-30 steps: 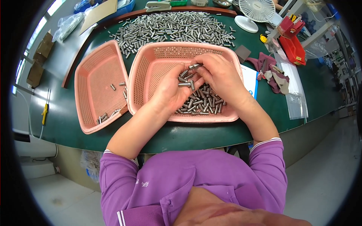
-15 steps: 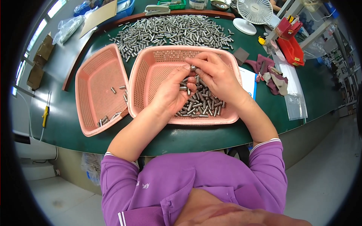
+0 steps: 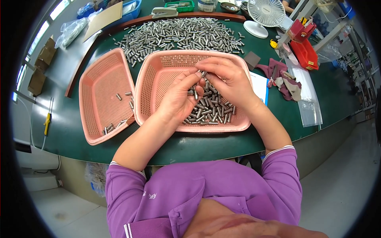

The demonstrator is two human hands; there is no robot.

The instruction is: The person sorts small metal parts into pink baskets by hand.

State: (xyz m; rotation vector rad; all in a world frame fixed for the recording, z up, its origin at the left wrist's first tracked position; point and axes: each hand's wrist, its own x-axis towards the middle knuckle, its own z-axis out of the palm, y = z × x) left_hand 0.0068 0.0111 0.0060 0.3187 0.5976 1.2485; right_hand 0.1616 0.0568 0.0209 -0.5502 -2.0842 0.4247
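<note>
Both my hands are above a pink plastic basket [image 3: 152,59] that holds a heap of short metal pins [image 3: 214,107] on its right side. My left hand [image 3: 181,93] is closed around a few metal pins [image 3: 194,93], which stick out below its fingers. Thumb and fingers of my right hand [image 3: 230,79] pinch a metal pin [image 3: 203,74] at the left hand's fingertips. Part of that pin is hidden by the fingers. To the left stands a second pink basket [image 3: 104,85] with several loose pins at its lower and right sides.
A wide pile of metal pins [image 3: 178,35] spreads behind the baskets, against a brown wooden edge strip [image 3: 139,18]. A white fan [image 3: 266,14], a red bin [image 3: 304,53], cloths [image 3: 287,81] and clear plastic bags [image 3: 309,99] are on the right. A yellow-handled tool [image 3: 47,123] lies far left.
My fingers have shifted slightly around the pin at the fingertips, and its end shows differently. The view has moved a little; the baskets stay in place.
</note>
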